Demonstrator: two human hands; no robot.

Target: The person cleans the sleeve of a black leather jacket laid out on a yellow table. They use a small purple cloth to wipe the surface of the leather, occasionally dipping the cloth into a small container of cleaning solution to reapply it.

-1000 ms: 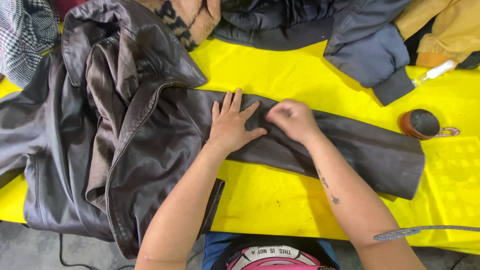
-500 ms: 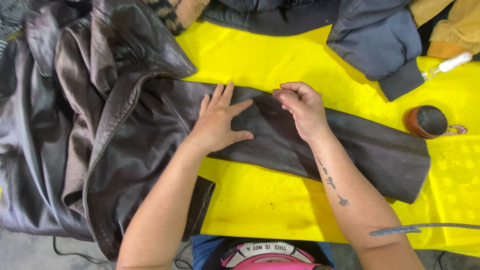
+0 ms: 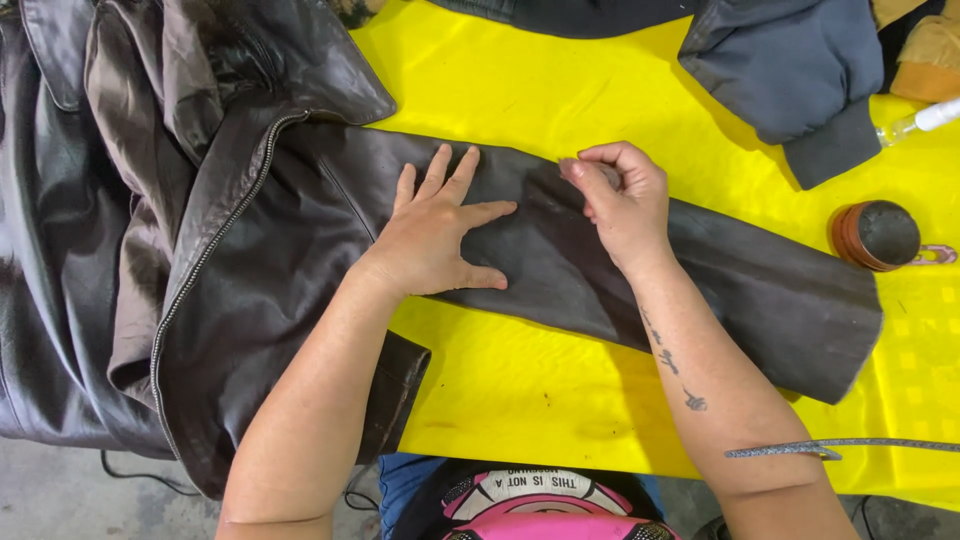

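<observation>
A dark brown leather jacket (image 3: 230,260) with a metal zipper lies on a yellow table cover (image 3: 530,390), one sleeve (image 3: 760,290) stretched out to the right. My left hand (image 3: 435,235) rests flat on the upper part of that sleeve, fingers spread, holding nothing. My right hand (image 3: 620,200) sits on the sleeve just to the right of it, fingers curled together with the fingertips at the sleeve's far edge. Whether something small is tucked inside the fingers is hidden.
A round brown tin (image 3: 875,235) stands to the right of the sleeve. At the back right lie a grey-blue jacket (image 3: 790,60), a tan garment (image 3: 925,50) and a small clear bottle (image 3: 925,118). A thin grey strap (image 3: 840,447) crosses the table's near edge.
The view has shifted, so the jacket sits further left and higher. My right hand has lifted from a flat fist to curled fingers at the sleeve's far edge. My left hand stays flat.
</observation>
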